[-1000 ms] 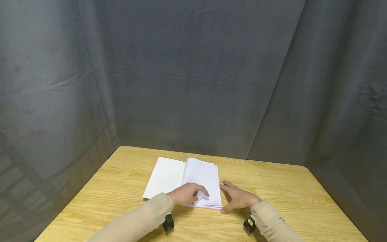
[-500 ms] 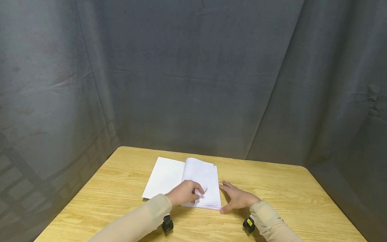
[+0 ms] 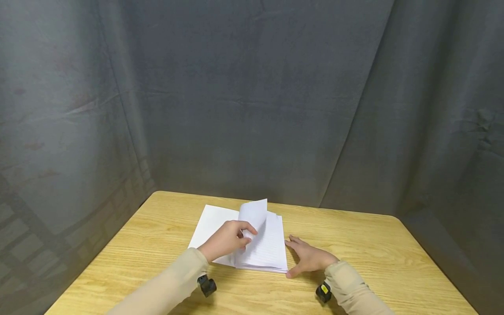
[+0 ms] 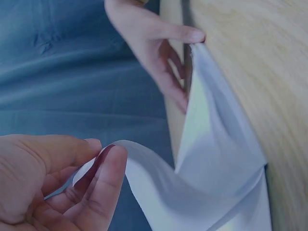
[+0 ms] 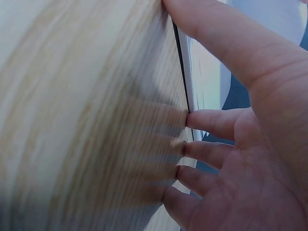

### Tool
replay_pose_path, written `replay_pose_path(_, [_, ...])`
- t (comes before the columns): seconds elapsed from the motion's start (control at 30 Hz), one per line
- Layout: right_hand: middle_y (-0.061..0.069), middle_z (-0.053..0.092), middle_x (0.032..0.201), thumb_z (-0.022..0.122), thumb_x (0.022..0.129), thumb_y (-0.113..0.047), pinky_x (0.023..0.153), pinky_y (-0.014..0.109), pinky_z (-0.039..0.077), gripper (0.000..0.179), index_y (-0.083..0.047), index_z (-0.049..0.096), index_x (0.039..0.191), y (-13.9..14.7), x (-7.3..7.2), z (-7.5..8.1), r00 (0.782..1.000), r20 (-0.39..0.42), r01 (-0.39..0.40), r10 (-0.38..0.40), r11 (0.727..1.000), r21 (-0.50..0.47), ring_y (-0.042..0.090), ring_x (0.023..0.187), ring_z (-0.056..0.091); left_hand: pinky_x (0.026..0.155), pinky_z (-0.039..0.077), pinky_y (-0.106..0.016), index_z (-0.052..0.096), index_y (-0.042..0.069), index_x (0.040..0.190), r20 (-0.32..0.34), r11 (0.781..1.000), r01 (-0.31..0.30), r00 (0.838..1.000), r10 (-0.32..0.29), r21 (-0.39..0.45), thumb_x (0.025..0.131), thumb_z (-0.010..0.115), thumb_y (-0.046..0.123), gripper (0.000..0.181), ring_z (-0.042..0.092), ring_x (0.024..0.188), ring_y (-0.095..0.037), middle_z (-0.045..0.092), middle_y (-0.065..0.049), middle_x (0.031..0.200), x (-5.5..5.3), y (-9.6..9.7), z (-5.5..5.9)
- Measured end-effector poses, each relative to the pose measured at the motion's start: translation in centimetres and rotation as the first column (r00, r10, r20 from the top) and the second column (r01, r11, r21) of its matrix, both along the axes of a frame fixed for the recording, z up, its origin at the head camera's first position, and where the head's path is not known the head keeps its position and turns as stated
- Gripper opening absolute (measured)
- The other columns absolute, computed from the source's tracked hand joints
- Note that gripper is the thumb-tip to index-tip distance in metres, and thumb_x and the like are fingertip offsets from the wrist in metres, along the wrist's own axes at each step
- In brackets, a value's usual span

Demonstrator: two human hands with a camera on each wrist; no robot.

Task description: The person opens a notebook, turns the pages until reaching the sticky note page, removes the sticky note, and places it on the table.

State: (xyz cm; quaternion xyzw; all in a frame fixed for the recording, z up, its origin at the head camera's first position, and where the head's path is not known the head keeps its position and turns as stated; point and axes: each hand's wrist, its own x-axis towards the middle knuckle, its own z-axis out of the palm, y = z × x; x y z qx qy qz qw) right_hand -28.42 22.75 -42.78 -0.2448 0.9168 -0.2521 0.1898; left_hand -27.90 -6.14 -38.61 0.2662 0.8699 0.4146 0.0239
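Note:
An open notebook [image 3: 273, 240] with ruled pages lies on the wooden table. My left hand [image 3: 230, 238] pinches a lifted page [image 3: 253, 212] between thumb and fingers. In the left wrist view that page [image 4: 149, 171] curves up from the notebook to the fingertips. At the notebook's right edge rests my right hand [image 3: 311, 258], thumb and fingers spread. The right wrist view has these fingers [image 5: 211, 124] straight, their tips down by the notebook's side [image 5: 188, 72]. Part of the blank left side [image 3: 208, 223] is covered by my left hand.
The light wooden table [image 3: 362, 245] extends on both sides of the notebook. Grey curtains [image 3: 252, 105] hang behind it and along the sides. A small black camera [image 3: 206, 285] sits on the left wrist, another [image 3: 323, 292] on the right.
My left hand has taken hold of the page near its lower part and moved it up and to the left, so the page now stands raised and curled. The right hand stays in place.

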Motion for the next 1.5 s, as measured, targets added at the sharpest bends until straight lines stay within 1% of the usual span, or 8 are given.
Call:
replay_pose_path(0.17, [0.031,0.010,0.156,0.079,0.077,-0.043,0.107,0.065,0.027,0.103,0.005,0.024,0.149,0.1,0.0,0.0,1.000,0.009,-0.015,0.015,1.000,-0.012,0.051,0.142,0.013,0.057,0.050,-0.022,0.070,0.008,0.103,-0.056,0.999,-0.031,0.998,0.034,0.038,0.086,0.066,0.001,0.018,0.063,0.062,-0.015,0.064,-0.002,0.079,0.3,-2.0,0.7])
replay_pose_path(0.3, [0.031,0.008,0.156,0.078,0.078,-0.044,0.106,0.066,0.027,0.103,0.005,0.023,0.150,0.3,0.0,0.0,1.000,0.019,-0.021,0.022,1.000,-0.021,0.051,0.142,0.012,0.057,0.051,-0.022,0.070,0.008,0.101,-0.091,0.996,-0.067,0.993,0.072,0.062,0.085,0.066,-0.001,0.019,0.060,0.063,-0.010,0.066,-0.005,0.083,0.5,-3.5,1.1])
replay_pose_path(0.43, [0.031,0.007,0.157,0.077,0.078,-0.046,0.106,0.066,0.027,0.104,0.004,0.021,0.150,0.5,0.0,0.1,1.000,0.022,-0.021,0.021,1.000,-0.021,0.051,0.142,0.011,0.057,0.051,-0.022,0.069,0.006,0.102,-0.065,0.992,-0.107,0.992,0.112,0.072,0.084,0.065,-0.003,0.021,0.061,0.062,-0.009,0.059,-0.005,0.080,0.7,-4.9,1.3])
replay_pose_path(0.57, [0.031,0.007,0.157,0.077,0.078,-0.047,0.106,0.066,0.027,0.105,0.004,0.021,0.151,0.6,0.1,0.2,0.999,0.024,-0.020,0.020,1.000,-0.020,0.052,0.143,0.011,0.060,0.054,-0.024,0.068,0.004,0.104,-0.014,0.984,-0.163,0.986,0.164,0.074,0.084,0.066,-0.003,0.022,0.063,0.063,-0.009,0.050,-0.005,0.081,0.9,-6.2,1.1])
replay_pose_path(0.97, [0.031,0.008,0.156,0.078,0.078,-0.044,0.106,0.066,0.027,0.103,0.006,0.023,0.150,0.6,0.1,0.1,1.000,0.023,-0.017,0.017,1.000,-0.022,0.052,0.142,0.012,0.058,0.055,-0.028,0.067,0.001,0.102,0.129,0.956,-0.288,0.952,0.279,0.060,0.084,0.067,-0.003,0.019,0.062,0.061,-0.014,0.044,-0.006,0.073,1.6,-9.3,-0.7])
replay_pose_path(1.2, [0.032,0.007,0.156,0.078,0.078,-0.045,0.106,0.067,0.026,0.105,0.006,0.021,0.150,0.7,0.0,0.1,1.000,0.023,-0.018,0.019,0.999,-0.026,0.053,0.142,0.011,0.056,0.054,-0.027,0.067,-0.002,0.100,0.156,0.959,-0.279,0.950,0.270,0.044,0.084,0.067,-0.003,0.016,0.061,0.059,-0.015,0.042,-0.006,0.072,1.6,-10.4,-1.9])
replay_pose_path(1.4, [0.032,0.007,0.156,0.078,0.078,-0.044,0.106,0.067,0.027,0.105,0.006,0.021,0.150,0.7,0.1,0.1,1.000,0.021,-0.016,0.016,1.000,-0.024,0.053,0.142,0.011,0.058,0.055,-0.026,0.068,-0.001,0.096,0.223,0.950,-0.310,0.928,0.298,0.023,0.084,0.067,-0.004,0.013,0.060,0.060,-0.016,0.044,-0.007,0.073,1.4,-10.8,-3.0])
replay_pose_path(1.5, [0.032,0.007,0.156,0.079,0.078,-0.043,0.106,0.066,0.027,0.104,0.006,0.021,0.150,0.6,0.1,0.0,1.000,0.021,-0.009,0.009,1.000,-0.025,0.053,0.142,0.012,0.057,0.054,-0.027,0.067,-0.001,0.095,0.235,0.948,-0.318,0.921,0.310,-0.003,0.083,0.069,-0.004,0.012,0.059,0.059,-0.016,0.047,-0.008,0.071,1.3,-11.0,-3.7])
